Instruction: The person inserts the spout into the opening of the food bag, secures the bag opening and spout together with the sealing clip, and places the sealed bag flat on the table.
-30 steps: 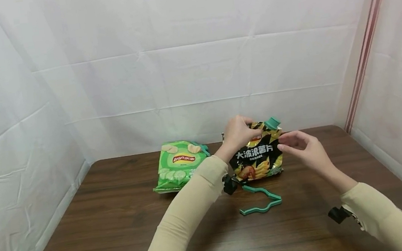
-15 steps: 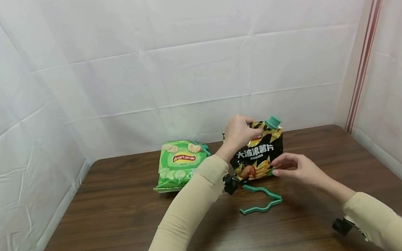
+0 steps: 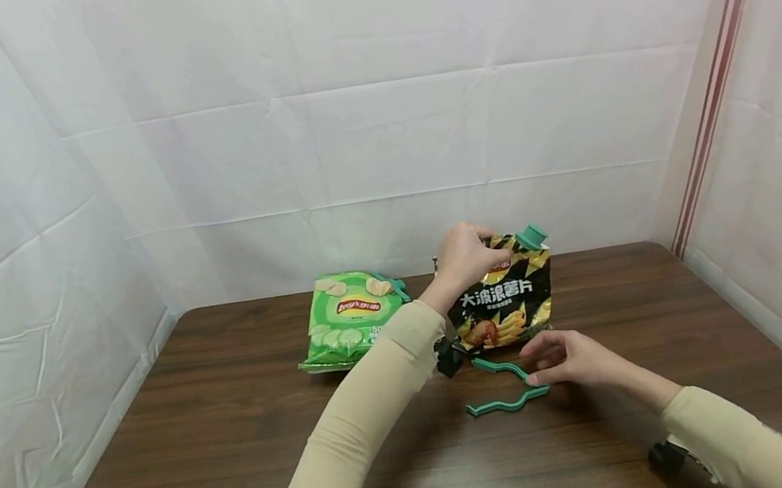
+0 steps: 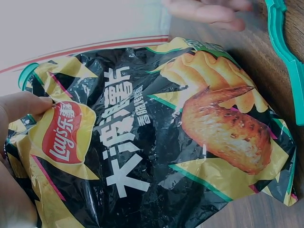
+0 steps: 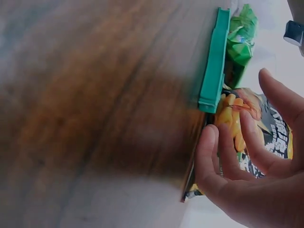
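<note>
Black crisp bag [image 3: 503,291]: stood upright at table centre-rear, long axis vertical, printed face toward the wearer, top edge at 12 o'clock and base on the wooden table [image 3: 205,462]; small teal clip [image 3: 531,237] fixed at its upper right corner. Pinched at the upper left corner by the left hand [image 3: 462,256], thumb and fingers curled round the top edge; forearm in a beige sleeve [image 3: 362,426] running from 7 o'clock up to the bag. Open teal sealing clip [image 3: 507,387]: flat on the table just in front of the bag at its 6 o'clock, wavy arms spread in a V, mouth toward 9 o'clock, hinge end toward 3 o'clock. Right hand [image 3: 566,357]: low over the table at the clip's hinge end, fingers loosely bent, fingertips at or just touching the clip's upper arm, contact not certain; nothing gripped, palm empty in the right wrist view. Right forearm entering from 4 o'clock. Green crisp bag [image 3: 349,318]: lying flat at 9 o'clock of the black bag, well apart from both hands, long axis front to back, partly screened by the left sleeve. White cloth backdrop [image 3: 346,119] on three sides.
</note>
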Tool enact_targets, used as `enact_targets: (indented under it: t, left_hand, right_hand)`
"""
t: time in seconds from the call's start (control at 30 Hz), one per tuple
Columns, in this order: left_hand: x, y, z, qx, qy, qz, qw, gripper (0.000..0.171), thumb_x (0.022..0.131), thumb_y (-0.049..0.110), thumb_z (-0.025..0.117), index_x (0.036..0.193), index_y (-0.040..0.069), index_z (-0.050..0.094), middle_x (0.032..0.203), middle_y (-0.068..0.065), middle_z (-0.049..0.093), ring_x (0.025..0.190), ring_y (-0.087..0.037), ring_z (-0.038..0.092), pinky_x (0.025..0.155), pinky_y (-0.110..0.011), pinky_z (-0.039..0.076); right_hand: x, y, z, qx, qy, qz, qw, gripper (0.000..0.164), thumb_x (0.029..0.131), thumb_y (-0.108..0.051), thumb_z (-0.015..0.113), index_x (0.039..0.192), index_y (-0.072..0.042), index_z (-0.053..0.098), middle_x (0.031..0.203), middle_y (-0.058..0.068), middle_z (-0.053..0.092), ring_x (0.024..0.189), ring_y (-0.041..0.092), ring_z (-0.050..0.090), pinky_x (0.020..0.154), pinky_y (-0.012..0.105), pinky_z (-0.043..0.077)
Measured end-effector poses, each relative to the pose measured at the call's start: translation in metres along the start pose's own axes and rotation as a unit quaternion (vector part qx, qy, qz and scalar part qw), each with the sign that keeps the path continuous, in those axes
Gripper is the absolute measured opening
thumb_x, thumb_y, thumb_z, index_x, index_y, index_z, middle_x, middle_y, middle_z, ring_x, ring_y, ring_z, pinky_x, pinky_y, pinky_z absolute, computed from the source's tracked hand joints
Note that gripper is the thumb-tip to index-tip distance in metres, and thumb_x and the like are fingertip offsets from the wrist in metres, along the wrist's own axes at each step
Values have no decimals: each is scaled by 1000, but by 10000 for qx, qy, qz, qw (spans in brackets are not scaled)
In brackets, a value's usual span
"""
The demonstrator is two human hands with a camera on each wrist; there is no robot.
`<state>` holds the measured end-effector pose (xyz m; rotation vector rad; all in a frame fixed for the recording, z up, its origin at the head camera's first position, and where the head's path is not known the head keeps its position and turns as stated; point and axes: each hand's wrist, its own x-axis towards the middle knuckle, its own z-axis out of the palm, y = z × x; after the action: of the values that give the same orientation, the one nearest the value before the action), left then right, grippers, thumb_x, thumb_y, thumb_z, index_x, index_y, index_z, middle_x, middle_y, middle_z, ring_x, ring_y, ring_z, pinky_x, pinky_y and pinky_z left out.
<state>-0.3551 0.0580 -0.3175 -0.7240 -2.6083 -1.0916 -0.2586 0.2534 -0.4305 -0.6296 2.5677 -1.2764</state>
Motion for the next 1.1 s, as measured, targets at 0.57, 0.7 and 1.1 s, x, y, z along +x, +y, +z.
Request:
enact_targets:
  t: [0.57,0.7,1.1]
  left_hand:
    - [0,1,2,-39,-6,-32,10000,26,80,28,75,103,16,75,95,0,74,41,-2,44,41,-15,32]
    - [-1,1,1,-133,-46,-64,9999,25,80,27,75,103,15,76,90,0,75,38,-3,38,39,-16,27]
    - [-1,-1,1,-131,3,-29,9999,28,81,27,74,106,14,75,103,-3,73,37,-3,35,39,-17,27]
  right_hand:
    - [-2,3,4,-1280,-528,-292,9899,16,76,-35,79,89,-31,72,94,-5,60,84,8,60,71,23,50]
    - [-1,2,3,-1453,-514,-403,9872,12,76,-32,79,85,-30,72,91,-5,58,82,8,59,69,22,49]
    - [-3,5,-3,-1482,-247,-307,9882,6,79,-31,77,82,-30,71,88,-11,66,76,3,61,62,22,49]
